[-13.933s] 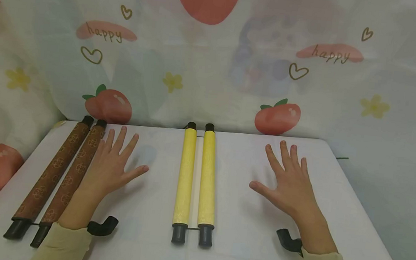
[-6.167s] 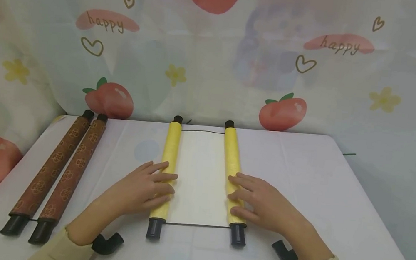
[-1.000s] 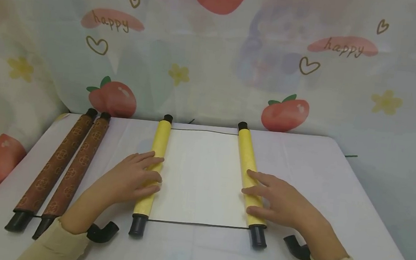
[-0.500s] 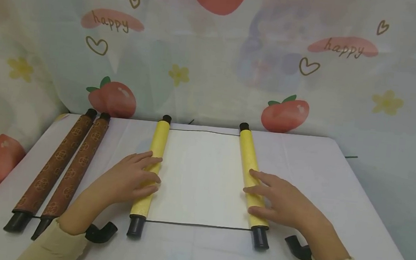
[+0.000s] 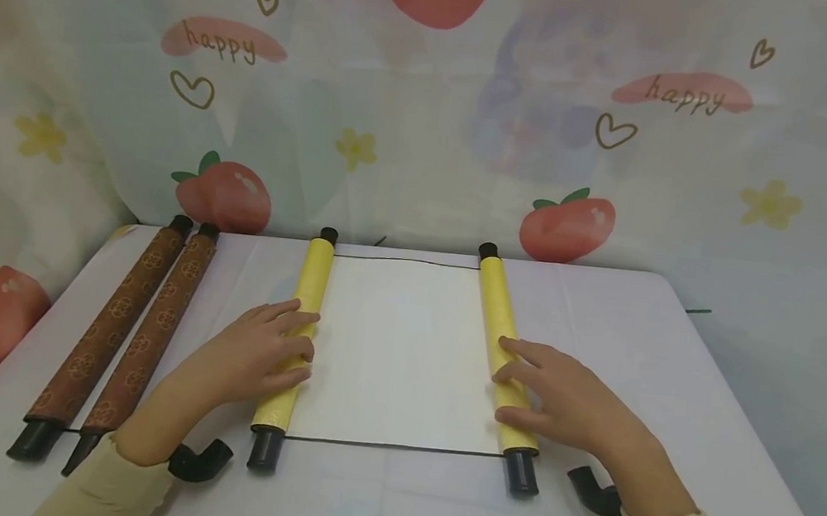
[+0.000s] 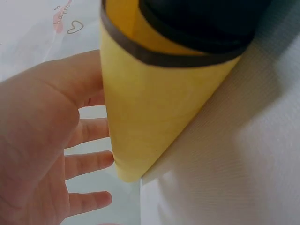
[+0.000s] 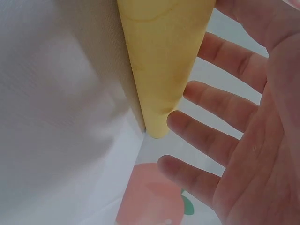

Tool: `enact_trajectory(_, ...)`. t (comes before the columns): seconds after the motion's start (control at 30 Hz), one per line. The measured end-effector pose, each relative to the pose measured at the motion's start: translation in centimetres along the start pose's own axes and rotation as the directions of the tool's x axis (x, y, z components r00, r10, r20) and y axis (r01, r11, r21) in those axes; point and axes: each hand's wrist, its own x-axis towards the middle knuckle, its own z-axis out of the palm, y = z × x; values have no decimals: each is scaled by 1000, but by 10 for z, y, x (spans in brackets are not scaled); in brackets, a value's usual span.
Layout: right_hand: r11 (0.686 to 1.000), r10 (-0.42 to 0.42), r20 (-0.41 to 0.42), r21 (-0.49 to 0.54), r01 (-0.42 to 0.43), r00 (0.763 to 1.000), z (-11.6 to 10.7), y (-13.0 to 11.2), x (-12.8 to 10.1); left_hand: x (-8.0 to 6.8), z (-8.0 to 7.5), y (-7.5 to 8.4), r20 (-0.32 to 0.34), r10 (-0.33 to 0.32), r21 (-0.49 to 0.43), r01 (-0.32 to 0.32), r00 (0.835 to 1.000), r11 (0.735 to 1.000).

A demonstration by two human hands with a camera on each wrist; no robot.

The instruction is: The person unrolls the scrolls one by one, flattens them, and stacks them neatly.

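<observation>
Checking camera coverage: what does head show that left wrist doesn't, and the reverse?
Head only: the whole white table, the brown scroll lying closed at the left, the right hand on the yellow scroll's right roller, the full open white sheet, and the fruit-print backdrop.

Left wrist only: a close look at the left roller's black end cap and dark band, and the palm side of the fingers.

Both: the left hand resting with straight fingers on the left roller, beside the sheet.

Yellow scroll rollers (image 5: 306,314): matt textured paper wrap, black plastic end caps; sheet (image 5: 396,356) matt white w/ fine weave.
</observation>
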Motion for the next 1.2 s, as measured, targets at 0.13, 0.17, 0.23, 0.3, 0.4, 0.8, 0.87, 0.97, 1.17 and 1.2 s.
enact_trajectory(0.13,1000,6,2,-11,-6,1000,0,0,0,0,-1,-1,11,-3,-2,3,1000,1000)
enact_trajectory(0.17,1000,6,0,-13,-6,1000,0,0,0,0,0,-1,15,-3,-2,3,1000,1000)
enact_trajectory(0.23,1000,-5,-11,-12,4,1000,0,0,0,0,-1,-1,23,-5,0,5,1000,1000)
enact_trajectory(0.3,1000,-16,-21,-14,16,1000,-1,0,1,0,-2,-2,30,-12,6,12,999,1000)
enact_trajectory(0.4,1000,-23,-30,-18,22,999,-2,0,1,1,-4,-2,34,-18,8,18,999,1000)
enact_trajectory(0.8,1000,-13,-39,-7,12,999,1,3,-1,-2,-4,-2,46,-37,-14,38,998,999)
enact_trajectory(0.87,1000,-7,-33,-11,7,999,1,3,-2,-2,-4,-2,54,-46,-5,46,997,999)
enact_trajectory(0.97,1000,-18,-41,-17,17,999,0,3,-1,-2,-4,-3,57,-53,0,53,997,999)
enact_trajectory(1.17,1000,-2,-23,-16,2,1000,-1,4,0,-3,-4,-5,54,-46,-19,47,998,999)
enact_trajectory(1.2,1000,6,-15,-18,-6,1000,-1,4,1,-3,-4,-5,53,-43,-24,44,998,999)
